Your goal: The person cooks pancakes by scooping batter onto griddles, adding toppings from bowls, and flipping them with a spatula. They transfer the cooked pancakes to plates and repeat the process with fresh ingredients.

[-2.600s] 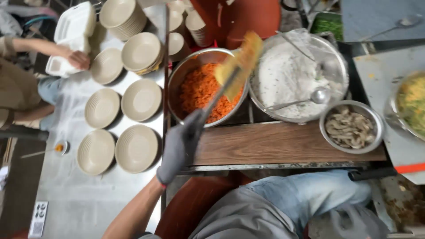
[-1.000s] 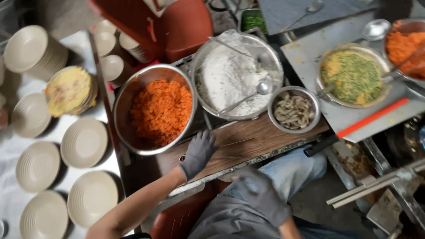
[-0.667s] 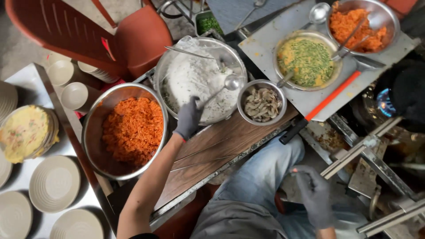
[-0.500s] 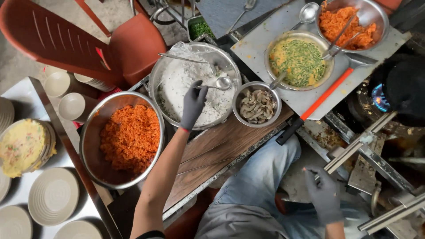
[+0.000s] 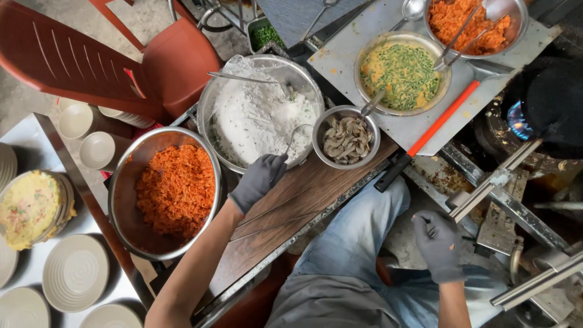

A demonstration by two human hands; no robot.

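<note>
My left hand (image 5: pixel 257 180), in a grey glove, grips the handle of a metal ladle (image 5: pixel 296 135) that dips into the large steel bowl of white rice (image 5: pixel 258 115). To its left stands a steel bowl of orange fried rice (image 5: pixel 174 189). A small steel bowl of raw shrimp (image 5: pixel 347 138) sits just right of the ladle. My right hand (image 5: pixel 438 243), also gloved, hovers curled over my lap beside a metal bar (image 5: pixel 495 180), holding nothing that shows.
A bowl of green-flecked egg mix (image 5: pixel 403 71) and a bowl of orange rice (image 5: pixel 469 23) rest on a steel sheet. An orange-handled spatula (image 5: pixel 425 135) lies there. A black pan (image 5: pixel 549 100) sits on a lit burner. Beige plates (image 5: pixel 76 272), an omelette plate (image 5: pixel 29 208), red chair (image 5: pixel 103 58).
My view swung right from the plates toward the stove. My left hand left the wooden board, reached the white rice bowl and took hold of the ladle. My right hand came into view.
</note>
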